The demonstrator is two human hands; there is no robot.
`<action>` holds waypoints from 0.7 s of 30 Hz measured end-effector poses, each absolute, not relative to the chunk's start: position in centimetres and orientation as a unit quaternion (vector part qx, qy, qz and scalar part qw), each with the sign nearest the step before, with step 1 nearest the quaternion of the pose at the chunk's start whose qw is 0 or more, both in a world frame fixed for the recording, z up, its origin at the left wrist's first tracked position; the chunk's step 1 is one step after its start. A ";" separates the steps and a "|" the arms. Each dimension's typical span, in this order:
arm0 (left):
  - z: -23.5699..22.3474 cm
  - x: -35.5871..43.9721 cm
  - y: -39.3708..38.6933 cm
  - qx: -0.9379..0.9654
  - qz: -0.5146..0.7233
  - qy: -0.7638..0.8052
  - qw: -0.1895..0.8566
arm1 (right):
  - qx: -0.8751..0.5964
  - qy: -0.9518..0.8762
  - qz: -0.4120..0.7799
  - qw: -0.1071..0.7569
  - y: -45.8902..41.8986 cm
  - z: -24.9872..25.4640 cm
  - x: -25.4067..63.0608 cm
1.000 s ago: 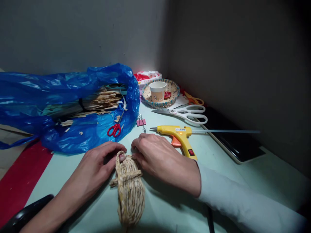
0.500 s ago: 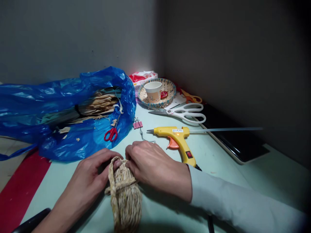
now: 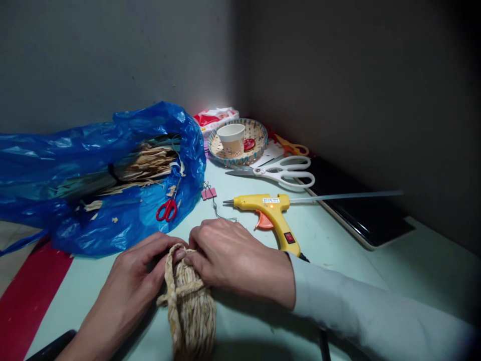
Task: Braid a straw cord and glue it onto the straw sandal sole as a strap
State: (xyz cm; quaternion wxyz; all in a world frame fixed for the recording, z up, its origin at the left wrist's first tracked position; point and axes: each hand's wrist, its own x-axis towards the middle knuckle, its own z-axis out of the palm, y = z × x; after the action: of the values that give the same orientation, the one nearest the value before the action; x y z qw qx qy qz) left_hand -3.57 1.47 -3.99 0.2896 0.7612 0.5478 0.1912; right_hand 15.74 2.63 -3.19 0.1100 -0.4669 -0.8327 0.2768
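A small woven straw piece [image 3: 190,311], shaped like a little sandal or basket, lies on the pale green table [image 3: 338,250] near the front edge. My left hand [image 3: 131,281] grips its far end from the left, fingers curled round the rim. From the right, my right hand [image 3: 233,258] pinches the same end with its fingers pressed together. A pale sleeve covers my right forearm.
Just right of my right hand lies a yellow hot glue gun [image 3: 268,213] with a long glue stick. White scissors [image 3: 281,173], a woven tray [image 3: 259,138] holding a paper cup [image 3: 231,140], a pink binder clip [image 3: 208,193], and a dark tablet [image 3: 361,210] lie behind. A blue plastic bag [image 3: 75,175] of straw strips with red scissors [image 3: 167,210] fills the left.
Both hands with the woven piece have shifted slightly left and nearer in view. The right hand's fingers have closed tighter onto the piece's far end.
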 end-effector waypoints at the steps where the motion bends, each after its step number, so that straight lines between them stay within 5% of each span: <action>1: -4.0 -3.5 1.5 0.761 0.194 0.548 0.289 | -0.468 -0.831 0.280 0.108 2.7 -3.2 15.7; 21: -3.9 -3.9 1.4 0.726 0.175 0.575 0.334 | -0.498 -0.806 0.298 0.112 2.4 -3.1 15.1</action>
State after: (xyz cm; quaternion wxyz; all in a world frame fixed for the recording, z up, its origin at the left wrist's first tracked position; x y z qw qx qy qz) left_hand -3.86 1.44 -3.90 0.3336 0.7265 0.5748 0.1747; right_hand 15.06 2.40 -3.13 0.1122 -0.4981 -0.8064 0.2984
